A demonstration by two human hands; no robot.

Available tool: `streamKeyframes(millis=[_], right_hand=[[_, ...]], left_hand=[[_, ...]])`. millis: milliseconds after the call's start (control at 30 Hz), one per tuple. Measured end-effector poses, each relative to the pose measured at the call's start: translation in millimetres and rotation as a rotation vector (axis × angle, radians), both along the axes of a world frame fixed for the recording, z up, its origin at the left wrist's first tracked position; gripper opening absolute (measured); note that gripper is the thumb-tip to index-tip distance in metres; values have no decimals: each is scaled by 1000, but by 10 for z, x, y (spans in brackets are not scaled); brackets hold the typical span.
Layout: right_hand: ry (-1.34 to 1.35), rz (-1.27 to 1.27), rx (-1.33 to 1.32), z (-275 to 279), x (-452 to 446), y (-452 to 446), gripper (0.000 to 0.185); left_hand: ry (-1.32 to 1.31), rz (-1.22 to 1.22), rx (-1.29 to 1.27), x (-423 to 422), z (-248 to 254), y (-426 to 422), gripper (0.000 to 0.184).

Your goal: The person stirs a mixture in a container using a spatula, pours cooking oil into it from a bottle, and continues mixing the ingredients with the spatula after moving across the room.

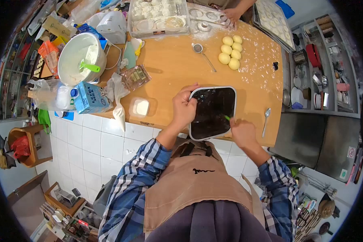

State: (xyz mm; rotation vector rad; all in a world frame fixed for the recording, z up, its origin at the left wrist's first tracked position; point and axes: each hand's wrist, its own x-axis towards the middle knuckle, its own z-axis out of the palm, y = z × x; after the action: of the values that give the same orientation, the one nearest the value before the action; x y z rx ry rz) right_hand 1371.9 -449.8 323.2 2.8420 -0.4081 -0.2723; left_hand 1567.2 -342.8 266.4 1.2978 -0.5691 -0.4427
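Observation:
A square pan [212, 109] with a pale rim and a dark, glossy inside lies at the front edge of the wooden table. My left hand [184, 105] grips its left rim, thumb on top. At the pan's lower right, my right hand [243, 131] is closed round a thin green-tipped tool [227, 117], its tip over the dark surface. Most of the tool is hidden by the fingers. To the right of my right hand lies a metal spoon [266, 121]. A small tub of white stuff [140, 107] stands left of my left hand.
Beyond the pan are a small strainer [198, 48] and several yellow dough balls [230, 52]. Another person's hand [232, 16] touches floured dough at the far edge. A white bowl [82, 59], milk carton [92, 98], piping bag [119, 113] and flour tray [159, 18] stand left.

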Motion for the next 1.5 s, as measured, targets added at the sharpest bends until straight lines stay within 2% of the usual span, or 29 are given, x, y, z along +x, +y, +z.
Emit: streamKeyframes(millis=[100, 200, 300, 500, 600, 700, 833, 933, 1033, 1233, 1333, 1433, 1500], right_hand=[[65, -11, 108, 100, -14, 65, 20], [-161, 60, 28, 273, 262, -54, 26], [-210, 159, -74, 286, 483, -205, 29], [101, 114, 4, 136, 273, -174, 30], [-122, 232, -64, 334, 488, -184, 26], [-159, 226, -159, 312, 650, -357, 21], [-25, 107, -4, 68, 331, -266, 18], [-75, 126, 54, 185, 309, -145, 16], [-172, 91, -20, 415, 518, -228, 15], [-34, 19, 72, 209, 40, -141, 9], [-91, 62, 119, 293, -10, -17, 9], [-124, -41, 60, 503, 150, -106, 11], [-29, -105, 104, 383, -5, -108, 12]], left_hand=[[3, 63, -40, -4, -75, 19, 24], [-27, 89, -3, 9, -61, 26, 23], [-35, 131, 17, -17, -56, -9, 20], [-61, 156, 7, -44, -68, 8, 19], [-74, 162, 21, -58, -61, 3, 19], [-113, 167, 31, -75, -44, 0, 19], [-84, 185, -33, -116, -96, -7, 20], [-104, 203, -12, -119, -107, 10, 19], [-127, 198, 0, -140, -77, 24, 19], [-77, 219, -33, -176, -66, 41, 15], [-81, 235, -42, -189, -90, 71, 13], [-127, 235, -67, -200, -101, 95, 11], [-126, 267, -52, -208, -44, 93, 11]])
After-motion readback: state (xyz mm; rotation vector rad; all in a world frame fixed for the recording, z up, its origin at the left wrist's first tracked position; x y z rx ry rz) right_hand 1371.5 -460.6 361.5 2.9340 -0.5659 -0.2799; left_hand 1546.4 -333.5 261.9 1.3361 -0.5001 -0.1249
